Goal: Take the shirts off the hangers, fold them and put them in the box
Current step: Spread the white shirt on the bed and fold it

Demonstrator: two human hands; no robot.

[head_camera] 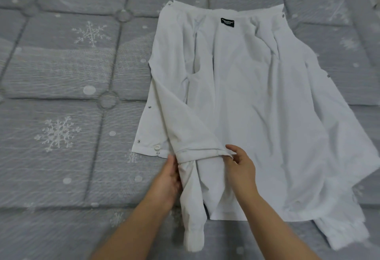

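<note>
A white shirt [246, 95] lies spread open on the grey mattress, collar away from me, a black label [227, 22] showing inside the neck. Its left front panel is folded inward and the left sleeve [191, 198] is bent back down toward me over it. My left hand [168, 179] holds the sleeve at the fold's left edge. My right hand [239, 167] pinches the fold's right end between thumb and fingers. The shirt's right side lies loose and rumpled toward the right edge. No hanger or box is in view.
A grey quilted mattress [61, 95] with white snowflake patterns fills the view; wide bare fabric extends to the left of the shirt and in front of it.
</note>
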